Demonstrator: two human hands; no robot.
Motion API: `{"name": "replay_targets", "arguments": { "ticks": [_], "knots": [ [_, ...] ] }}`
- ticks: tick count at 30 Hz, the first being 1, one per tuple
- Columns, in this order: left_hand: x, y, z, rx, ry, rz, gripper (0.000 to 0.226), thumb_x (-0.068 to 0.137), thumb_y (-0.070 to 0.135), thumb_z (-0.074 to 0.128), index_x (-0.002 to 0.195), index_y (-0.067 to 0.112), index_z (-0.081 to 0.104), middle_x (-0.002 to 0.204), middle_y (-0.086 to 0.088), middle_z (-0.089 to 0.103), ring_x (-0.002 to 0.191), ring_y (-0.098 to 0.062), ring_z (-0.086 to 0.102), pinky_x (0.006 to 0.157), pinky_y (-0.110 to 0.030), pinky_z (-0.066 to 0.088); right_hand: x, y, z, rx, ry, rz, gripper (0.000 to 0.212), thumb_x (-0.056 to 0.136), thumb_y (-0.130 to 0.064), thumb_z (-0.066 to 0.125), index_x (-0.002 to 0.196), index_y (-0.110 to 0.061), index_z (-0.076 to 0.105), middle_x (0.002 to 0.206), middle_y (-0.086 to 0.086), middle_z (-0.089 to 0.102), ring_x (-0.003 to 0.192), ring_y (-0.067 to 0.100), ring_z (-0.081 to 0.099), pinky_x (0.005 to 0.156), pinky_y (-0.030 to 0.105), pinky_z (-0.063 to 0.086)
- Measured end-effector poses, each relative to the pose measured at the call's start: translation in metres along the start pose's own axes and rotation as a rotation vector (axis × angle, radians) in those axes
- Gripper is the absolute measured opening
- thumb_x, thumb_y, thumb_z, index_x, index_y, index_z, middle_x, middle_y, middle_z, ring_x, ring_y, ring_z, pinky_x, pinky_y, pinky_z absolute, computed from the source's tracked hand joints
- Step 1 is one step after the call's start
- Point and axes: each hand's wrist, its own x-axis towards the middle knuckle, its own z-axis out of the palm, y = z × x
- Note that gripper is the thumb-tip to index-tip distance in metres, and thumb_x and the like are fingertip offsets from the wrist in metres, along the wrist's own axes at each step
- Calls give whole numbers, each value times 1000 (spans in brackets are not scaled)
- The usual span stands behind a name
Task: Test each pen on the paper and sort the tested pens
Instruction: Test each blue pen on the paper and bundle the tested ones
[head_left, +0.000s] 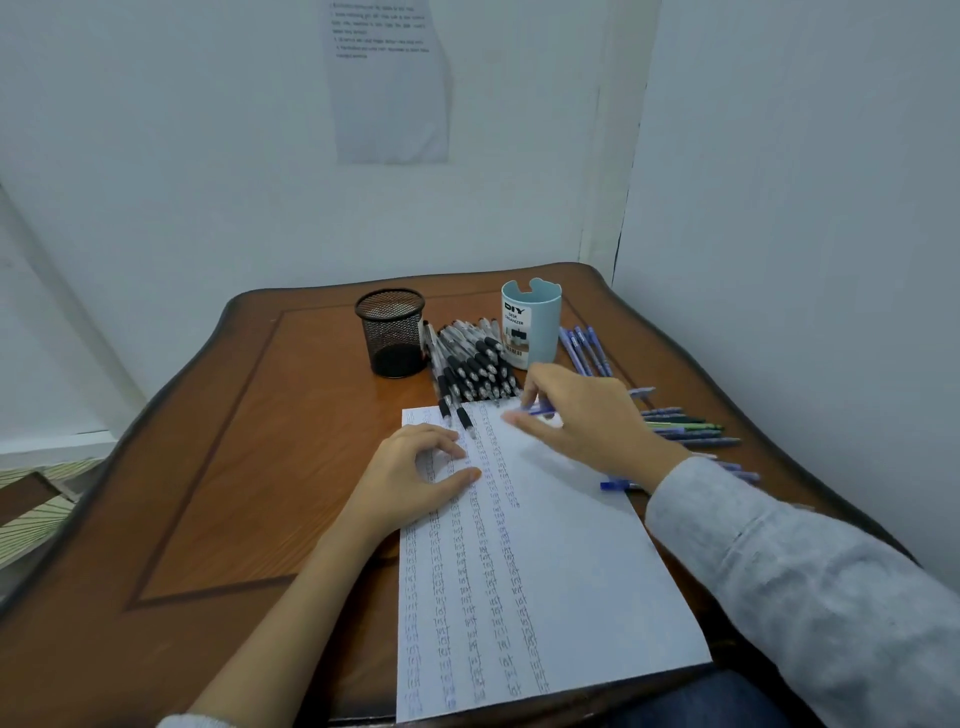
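A white sheet of paper (561, 571) covered with columns of small test marks lies on the wooden table (249, 426). My left hand (415, 473) rests on the paper's upper left part, fingers loosely curled, holding it down. Over the paper's top right corner, my right hand (582, 421) pinches a blue pen (540, 410). A heap of black pens (472, 366) lies just beyond the paper's top edge. Several blue pens (584, 351) lie right of the cup, and more blue and green pens (685, 428) lie spread out behind my right hand.
A black mesh pen cup (392, 332) stands at the back, left of the black pens. A light blue desk organizer cup (530, 322) stands at the back right. White walls close in behind and to the right. The table's left half is bare wood.
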Motion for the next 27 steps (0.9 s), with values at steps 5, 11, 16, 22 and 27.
{"name": "replay_targets", "arguments": {
  "ticks": [5, 11, 16, 22, 27],
  "knots": [
    [0, 4, -1, 6, 15, 16, 19, 74, 43, 77, 87, 34, 67, 113, 13, 65, 111, -4, 55, 98, -34, 44, -18, -28, 14, -8, 158, -100, 38, 76, -61, 62, 66, -27, 49, 59, -13, 54, 50, 7, 46, 42, 19, 32],
    [-1, 1, 0, 3, 21, 25, 23, 74, 42, 78, 90, 28, 71, 112, 13, 65, 109, -2, 55, 97, -33, 45, -29, -40, 23, 63, 187, -101, 25, 68, -40, 67, 63, -23, 50, 57, -11, 54, 50, 8, 48, 40, 23, 35],
    [-1, 3, -1, -5, 23, 33, 21, 73, 43, 79, 88, 31, 69, 110, 13, 65, 109, -4, 56, 98, -36, 45, -30, -34, 31, 163, 165, -178, 21, 76, -37, 73, 78, -20, 60, 78, -8, 56, 60, 9, 52, 44, 23, 43],
    [-1, 3, -2, 4, 19, 28, 20, 74, 43, 77, 87, 32, 69, 111, 14, 65, 111, -4, 55, 99, -34, 43, -27, -42, 24, 437, 452, -54, 30, 99, -19, 40, 102, -3, 65, 86, -2, 55, 73, 3, 50, 68, 11, 42],
    [0, 2, -1, 15, 11, 15, 23, 74, 46, 76, 90, 30, 70, 113, 14, 64, 112, -3, 54, 100, -34, 42, -25, -44, 11, 1052, 193, 542, 78, 97, -60, 21, 75, -6, 73, 62, 19, 61, 47, 17, 50, 42, 23, 40]
  ]
}}
